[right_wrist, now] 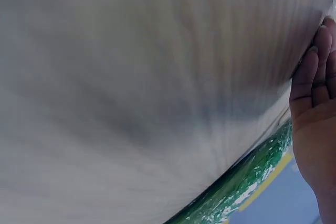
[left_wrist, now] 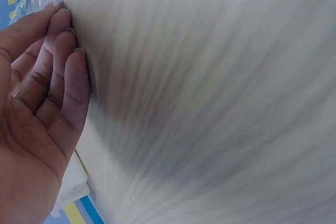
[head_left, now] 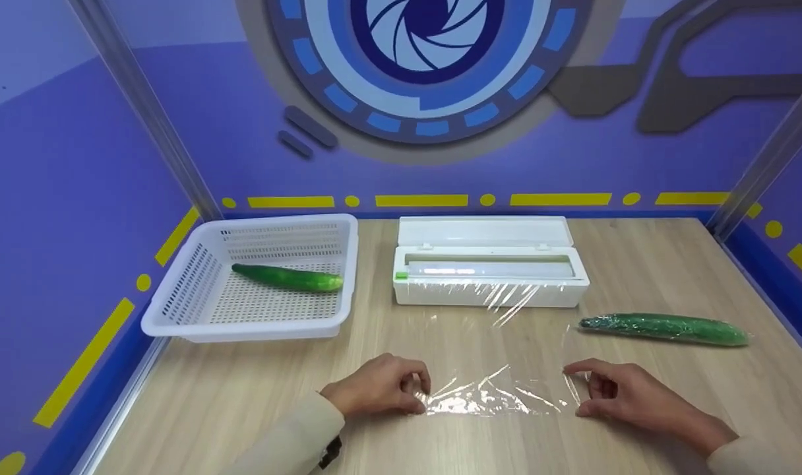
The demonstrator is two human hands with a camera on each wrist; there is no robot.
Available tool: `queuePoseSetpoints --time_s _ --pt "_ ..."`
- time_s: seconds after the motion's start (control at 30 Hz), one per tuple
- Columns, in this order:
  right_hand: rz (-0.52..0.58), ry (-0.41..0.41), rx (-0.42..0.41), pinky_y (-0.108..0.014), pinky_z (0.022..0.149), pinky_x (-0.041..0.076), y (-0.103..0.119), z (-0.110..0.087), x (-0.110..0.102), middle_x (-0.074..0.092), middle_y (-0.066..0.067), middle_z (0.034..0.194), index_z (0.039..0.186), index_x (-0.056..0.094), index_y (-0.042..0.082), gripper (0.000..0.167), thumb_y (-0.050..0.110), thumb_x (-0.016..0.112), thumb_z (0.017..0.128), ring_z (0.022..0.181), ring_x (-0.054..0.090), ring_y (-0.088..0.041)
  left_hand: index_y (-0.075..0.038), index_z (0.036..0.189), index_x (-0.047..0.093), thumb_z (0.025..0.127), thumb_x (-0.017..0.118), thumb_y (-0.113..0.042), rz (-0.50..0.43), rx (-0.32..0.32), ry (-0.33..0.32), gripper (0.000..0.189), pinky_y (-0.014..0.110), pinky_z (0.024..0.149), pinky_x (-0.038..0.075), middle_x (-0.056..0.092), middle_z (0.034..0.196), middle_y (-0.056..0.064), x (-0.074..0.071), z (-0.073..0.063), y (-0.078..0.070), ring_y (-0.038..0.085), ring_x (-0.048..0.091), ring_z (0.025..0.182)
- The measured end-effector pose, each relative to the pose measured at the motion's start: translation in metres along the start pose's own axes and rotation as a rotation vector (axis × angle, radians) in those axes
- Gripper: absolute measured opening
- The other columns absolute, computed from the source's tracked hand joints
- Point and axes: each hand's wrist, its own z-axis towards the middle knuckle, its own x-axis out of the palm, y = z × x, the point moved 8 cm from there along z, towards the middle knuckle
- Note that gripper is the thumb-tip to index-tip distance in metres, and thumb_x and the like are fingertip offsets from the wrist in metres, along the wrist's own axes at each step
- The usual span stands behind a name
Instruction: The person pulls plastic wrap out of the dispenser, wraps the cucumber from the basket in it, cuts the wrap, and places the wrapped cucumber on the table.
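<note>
A clear sheet of cling film (head_left: 480,401) stretches over the table from a white dispenser box (head_left: 493,295) toward the person. My left hand (head_left: 382,386) pinches its near left corner between thumb and fingers, low over the wood. At the opposite corner, my right hand (head_left: 628,394) holds the film's right edge with thumb and forefinger. In the left wrist view, the left hand's fingers (left_wrist: 73,82) lie close together near the tabletop. Right of the box lies a cucumber (head_left: 668,328) wrapped in shiny film, just beyond the right hand.
A white plastic basket (head_left: 252,330) at the left holds an unwrapped cucumber (head_left: 292,278). The dispenser's lid (head_left: 485,231) stands raised, with the film roll (head_left: 490,270) inside. Blue-purple panels (head_left: 440,178) enclose the table (head_left: 196,402) at the back and sides.
</note>
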Motion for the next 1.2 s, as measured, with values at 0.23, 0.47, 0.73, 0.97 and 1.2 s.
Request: queuePoseSetpoints --time_s 0.23,0.47,0.73,0.97,1.2 --pt "-0.052 0.104 0.124 -0.024 0.065 0.044 -0.003 0.003 0.002 0.057 0.009 0.088 0.146 0.063 0.004 0.07 0.039 0.086 0.09 0.08 0.052 -0.005 -0.02 0.106 0.077 0.086 0.091 -0.019 -0.03 -0.005 -0.001 0.024 0.02 0.064 0.045 0.063 0.074 -0.012 -0.002 -0.001 0.003 0.0 0.056 0.068" --pt "-0.032 0.127 0.096 -0.024 0.064 0.042 -0.003 0.004 0.005 0.055 0.01 0.086 0.148 0.06 0.002 0.071 0.04 0.083 0.092 0.08 0.05 -0.003 -0.021 0.106 0.077 0.086 0.09 -0.022 0.012 0.038 -0.046 0.024 0.02 0.066 0.045 0.062 0.074 -0.014 -0.006 -0.008 0.003 -0.001 0.055 0.069" --pt "-0.036 0.112 0.072 -0.025 0.063 0.042 -0.003 0.004 0.006 0.054 0.012 0.083 0.149 0.06 0.004 0.071 0.04 0.084 0.092 0.078 0.051 -0.003 -0.017 0.105 0.075 0.095 0.082 -0.032 0.117 0.089 -0.209 0.02 0.022 0.066 0.048 0.064 0.078 -0.015 -0.033 -0.014 -0.016 -0.001 0.056 0.068" --pt "-0.018 0.144 0.159 -0.026 0.064 0.042 -0.007 0.003 0.007 0.055 0.007 0.086 0.151 0.059 0.008 0.07 0.039 0.084 0.093 0.08 0.052 -0.006 -0.011 0.109 0.074 0.099 0.078 -0.023 0.223 0.213 -0.491 0.016 0.027 0.072 0.057 0.072 0.093 -0.006 -0.095 -0.027 -0.045 0.008 0.065 0.082" --pt "-0.017 0.129 0.121 -0.026 0.063 0.041 -0.005 0.001 0.004 0.054 0.008 0.085 0.151 0.058 0.006 0.07 0.037 0.084 0.093 0.079 0.051 -0.005 -0.008 0.107 0.074 0.095 0.08 -0.007 0.299 0.233 -0.794 0.013 0.033 0.07 0.061 0.074 0.098 0.003 -0.153 -0.044 -0.039 0.019 0.071 0.086"
